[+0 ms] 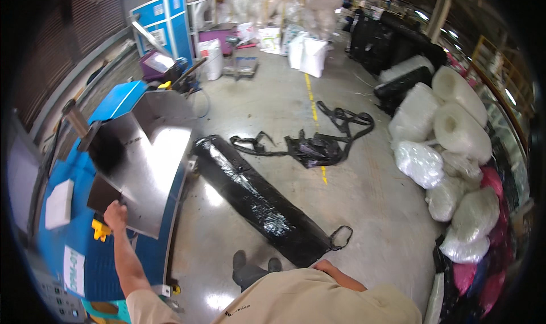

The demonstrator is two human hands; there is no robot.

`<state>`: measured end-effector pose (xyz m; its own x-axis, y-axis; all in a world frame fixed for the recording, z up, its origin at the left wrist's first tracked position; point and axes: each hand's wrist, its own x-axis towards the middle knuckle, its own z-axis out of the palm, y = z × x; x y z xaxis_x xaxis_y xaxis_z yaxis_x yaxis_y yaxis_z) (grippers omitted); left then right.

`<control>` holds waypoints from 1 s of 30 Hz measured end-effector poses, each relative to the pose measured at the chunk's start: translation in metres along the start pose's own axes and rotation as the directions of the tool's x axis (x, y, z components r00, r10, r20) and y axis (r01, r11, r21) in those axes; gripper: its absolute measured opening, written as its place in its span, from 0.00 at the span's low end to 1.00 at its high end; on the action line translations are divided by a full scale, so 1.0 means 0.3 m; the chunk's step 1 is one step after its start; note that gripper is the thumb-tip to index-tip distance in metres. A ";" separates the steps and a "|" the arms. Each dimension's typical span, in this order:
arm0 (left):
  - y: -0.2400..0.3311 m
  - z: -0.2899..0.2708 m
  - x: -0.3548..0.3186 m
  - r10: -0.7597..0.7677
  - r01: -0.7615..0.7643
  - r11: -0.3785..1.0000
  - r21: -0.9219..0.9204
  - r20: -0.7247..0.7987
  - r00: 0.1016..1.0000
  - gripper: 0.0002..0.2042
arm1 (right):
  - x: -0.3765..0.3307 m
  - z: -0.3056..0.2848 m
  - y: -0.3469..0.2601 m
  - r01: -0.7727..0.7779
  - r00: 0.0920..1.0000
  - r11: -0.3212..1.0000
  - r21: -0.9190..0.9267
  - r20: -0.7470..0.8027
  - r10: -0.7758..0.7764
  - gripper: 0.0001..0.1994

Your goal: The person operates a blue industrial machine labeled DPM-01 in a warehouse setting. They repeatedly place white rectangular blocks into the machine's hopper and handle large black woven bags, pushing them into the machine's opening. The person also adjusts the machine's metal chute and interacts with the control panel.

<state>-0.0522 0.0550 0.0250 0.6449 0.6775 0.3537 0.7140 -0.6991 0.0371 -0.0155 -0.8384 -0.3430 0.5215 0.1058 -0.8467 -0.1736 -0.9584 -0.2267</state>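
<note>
My left hand (116,215) is closed at the near edge of a shiny metal chute (149,182) on a blue machine (68,196). Its fingers curl beside a dark metal flap (103,194); what they grip is too small to make out. Just below that hand is a yellow fitting (101,230) on the machine. My right hand (325,265) hangs low by my body, its fingers mostly hidden. Close to it ends a long bundle wrapped in black plastic (256,201), lying slantwise on the floor with a black loop (342,236) at its near end.
Black plastic strips (315,147) lie tangled on the floor beyond the bundle. Clear plastic rolls (462,133) and stuffed bags (420,163) are piled along the right. White sacks (307,55) and a platform scale (242,67) stand at the back. A white block (59,204) rests on the machine.
</note>
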 end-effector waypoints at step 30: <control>0.039 -0.110 -0.020 -0.126 0.125 0.992 0.010 0.078 0.989 0.10 | 0.109 -0.007 -0.028 0.391 0.913 0.799 -0.457 0.082 -0.400 0.19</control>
<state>-0.0567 0.0352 0.0541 0.5692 0.7758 0.2723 0.7920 -0.6063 0.0718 0.0049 -0.8275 -0.3678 0.4773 0.5013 -0.7217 0.4466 -0.8457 -0.2921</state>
